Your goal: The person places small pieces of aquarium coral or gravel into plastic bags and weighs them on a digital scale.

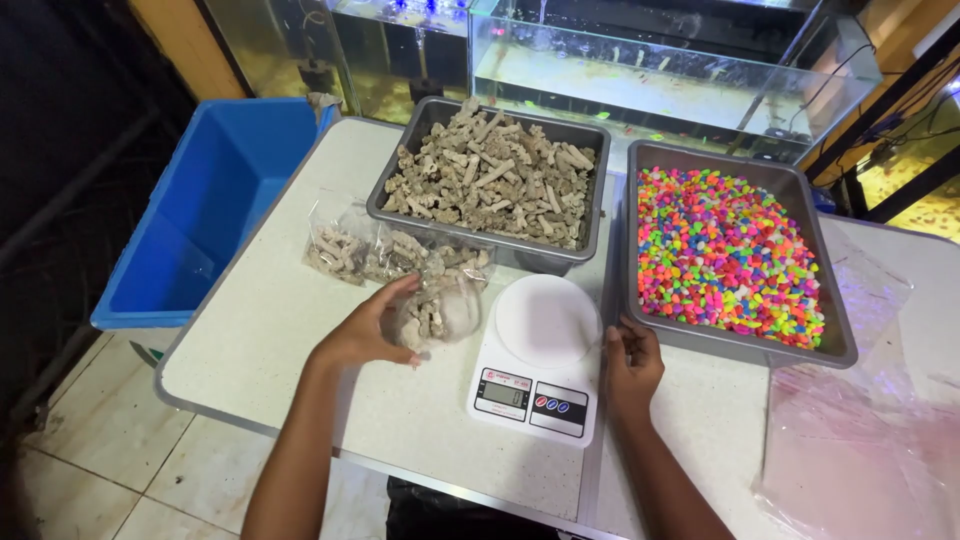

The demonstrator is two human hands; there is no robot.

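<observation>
A blue bin [215, 200] stands left of the table [290, 340]. The left hand [375, 325] cups a clear bag [440, 295] of pale rock beside the scale [540, 355]. The right hand [630, 365], loosely curled and empty, touches the tray [838, 335] of coloured gravel.

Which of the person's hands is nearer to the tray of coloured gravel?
Right. The right hand rests beside the near left corner of the tray of coloured gravel. The left hand is farther off, beyond the scale, on a clear bag.
</observation>
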